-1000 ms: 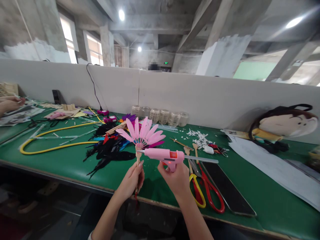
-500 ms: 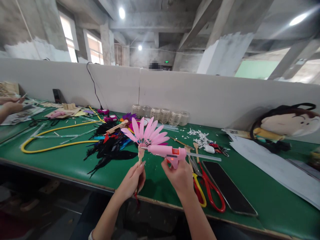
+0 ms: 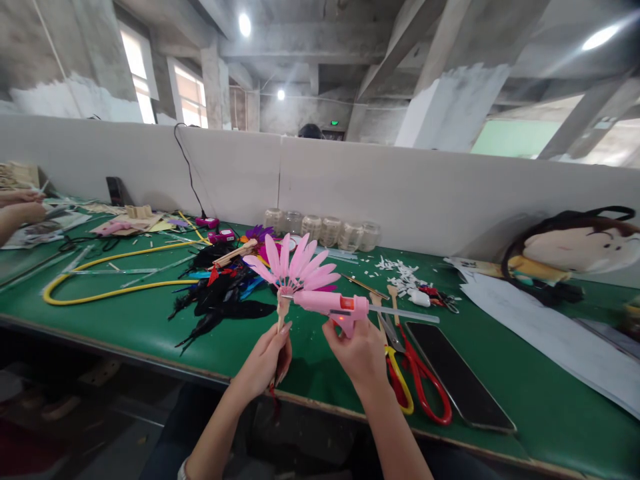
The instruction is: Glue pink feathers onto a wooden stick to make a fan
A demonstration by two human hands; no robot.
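A fan of pink feathers (image 3: 295,265) spreads from the top of a pale wooden handle (image 3: 281,312). My left hand (image 3: 265,360) is closed around that handle and keeps the feather fan upright over the table's front edge. Dark red strands hang below the hand. In my right hand (image 3: 357,353) is a pink hot glue gun (image 3: 330,305), its orange light lit and a clear glue stick (image 3: 407,314) poking out of the back. The gun's nozzle points left and meets the base of the feathers; whether it touches cannot be told.
Black feathers (image 3: 225,300) lie left of the fan, near a yellow cable (image 3: 120,255). Red and yellow scissors (image 3: 425,387) and a phone (image 3: 457,373) lie on the right. Glass jars (image 3: 330,232) line the partition. At far left are another person's hands (image 3: 20,210).
The glue gun has shifted slightly left, its nozzle a little further across the base of the feathers. My left hand and the fan have stayed nearly still.
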